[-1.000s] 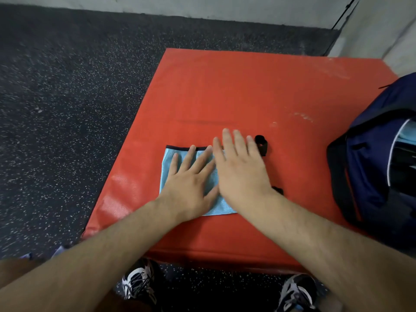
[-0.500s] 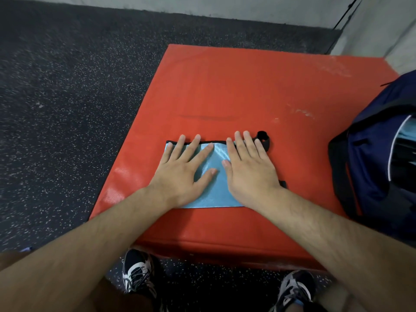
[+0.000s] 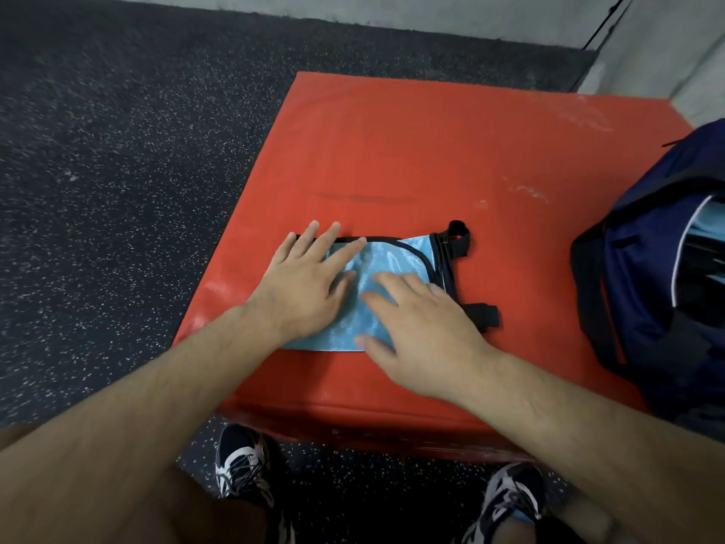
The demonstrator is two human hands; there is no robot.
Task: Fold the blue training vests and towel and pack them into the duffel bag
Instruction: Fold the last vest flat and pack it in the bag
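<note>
A folded light blue training vest (image 3: 396,265) with black trim and black straps lies near the front of the red mat (image 3: 431,159). My left hand (image 3: 310,284) lies flat on the vest's left half, fingers spread. My right hand (image 3: 423,323) rests on its near right part, fingers straight and pointing left. The navy duffel bag (image 3: 643,292) stands open at the mat's right edge, with light blue fabric showing inside it.
Dark speckled rubber floor (image 3: 117,190) surrounds the mat on the left and behind. A grey wall (image 3: 431,17) runs along the back. My two shoes (image 3: 243,465) stand on the floor just in front of the mat.
My right hand has slid back toward me and turned leftward, uncovering the vest's right end and black straps. My left hand has stayed flat on the left half.
</note>
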